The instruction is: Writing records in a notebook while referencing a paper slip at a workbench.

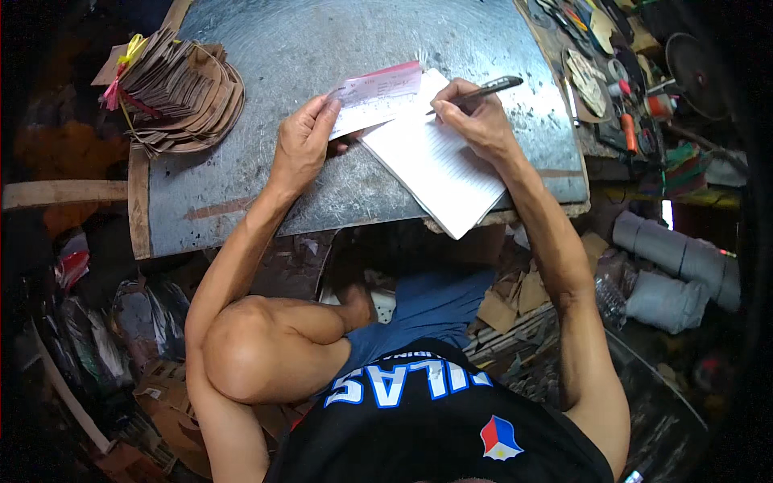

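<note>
Sitting at a scratched metal worktable (pixel 266 185), the person pinches a pink-and-white paper slip (pixel 377 97) between the closed fingers of the left hand (pixel 304 145), while the right hand (pixel 477 121) is clamped round a dark pen (pixel 483 90) whose tip rests on an open lined notebook (pixel 439 165) just beside the slip. At ten o'clock lies a tied bundle of brown cardboard cutouts (pixel 177 88), well apart from both hands; at two o'clock, small tools (pixel 624 97) clutter a side shelf.
</note>
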A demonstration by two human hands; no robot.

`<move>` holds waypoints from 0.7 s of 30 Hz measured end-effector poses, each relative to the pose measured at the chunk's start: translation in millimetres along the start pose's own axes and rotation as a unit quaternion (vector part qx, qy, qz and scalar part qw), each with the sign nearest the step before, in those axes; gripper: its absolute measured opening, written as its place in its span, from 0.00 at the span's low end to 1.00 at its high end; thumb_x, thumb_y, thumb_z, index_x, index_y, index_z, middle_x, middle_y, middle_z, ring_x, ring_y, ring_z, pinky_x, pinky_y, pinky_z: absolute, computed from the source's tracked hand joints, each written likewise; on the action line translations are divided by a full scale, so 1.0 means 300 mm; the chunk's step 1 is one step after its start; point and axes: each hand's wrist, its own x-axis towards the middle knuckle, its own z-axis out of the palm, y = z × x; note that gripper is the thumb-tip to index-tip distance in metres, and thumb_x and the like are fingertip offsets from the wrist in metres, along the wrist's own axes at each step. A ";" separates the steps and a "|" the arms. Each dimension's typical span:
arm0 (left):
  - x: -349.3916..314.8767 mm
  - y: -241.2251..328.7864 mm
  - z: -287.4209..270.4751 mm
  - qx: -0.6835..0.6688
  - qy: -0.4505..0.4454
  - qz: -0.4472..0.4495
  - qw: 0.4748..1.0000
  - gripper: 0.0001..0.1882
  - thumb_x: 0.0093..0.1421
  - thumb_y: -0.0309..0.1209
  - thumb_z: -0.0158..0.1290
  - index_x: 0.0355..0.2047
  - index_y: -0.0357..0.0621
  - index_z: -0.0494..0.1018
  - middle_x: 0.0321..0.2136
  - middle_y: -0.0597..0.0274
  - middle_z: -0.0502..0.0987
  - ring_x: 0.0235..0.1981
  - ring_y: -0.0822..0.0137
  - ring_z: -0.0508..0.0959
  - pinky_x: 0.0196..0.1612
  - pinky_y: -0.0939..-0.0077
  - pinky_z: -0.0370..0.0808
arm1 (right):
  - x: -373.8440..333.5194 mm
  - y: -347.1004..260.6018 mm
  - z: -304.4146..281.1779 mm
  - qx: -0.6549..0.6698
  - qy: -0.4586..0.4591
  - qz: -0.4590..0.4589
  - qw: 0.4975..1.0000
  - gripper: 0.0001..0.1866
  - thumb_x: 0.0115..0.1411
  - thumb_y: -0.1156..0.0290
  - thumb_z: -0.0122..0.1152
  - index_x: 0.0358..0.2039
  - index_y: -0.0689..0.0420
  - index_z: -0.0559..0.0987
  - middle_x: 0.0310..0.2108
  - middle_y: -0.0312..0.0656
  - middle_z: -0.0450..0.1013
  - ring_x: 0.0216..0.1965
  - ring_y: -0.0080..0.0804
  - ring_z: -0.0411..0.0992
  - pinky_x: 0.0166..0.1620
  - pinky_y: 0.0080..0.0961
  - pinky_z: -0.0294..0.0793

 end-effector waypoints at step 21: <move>-0.005 0.009 -0.012 0.003 -0.001 -0.016 1.000 0.16 0.69 0.36 0.44 0.47 0.35 0.72 0.29 0.64 0.78 0.28 0.78 0.77 0.27 0.86 0.76 | -0.007 -0.029 0.036 -0.014 0.029 -0.007 0.999 0.06 0.58 0.71 0.59 0.28 0.60 0.77 0.21 0.31 0.70 0.23 0.16 0.64 0.28 0.18 0.63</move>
